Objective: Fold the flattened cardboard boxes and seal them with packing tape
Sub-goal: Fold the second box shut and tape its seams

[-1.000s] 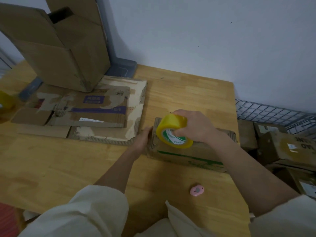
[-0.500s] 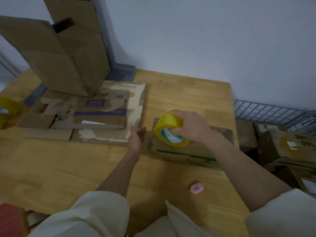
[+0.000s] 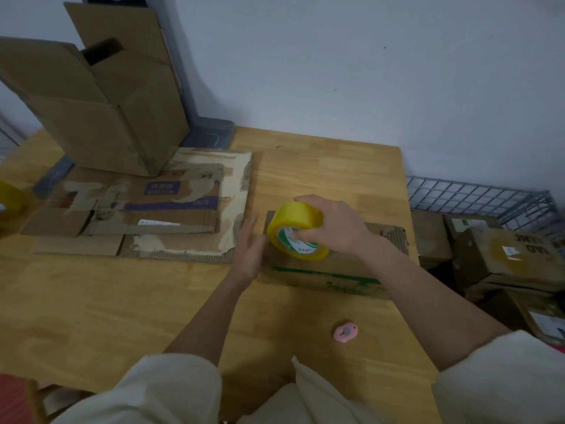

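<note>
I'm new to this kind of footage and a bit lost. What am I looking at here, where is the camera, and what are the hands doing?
No machine here: a person wears a camera on the head, looking down at their own hands over a wooden table. The right hand grips a yellow roll of packing tape on top of a small cardboard box. The left hand is open, fingers straight, at the box's left end. Behind lie flattened cardboard boxes with an upright box on them. A small pink cutter lies nearer the person.
</note>
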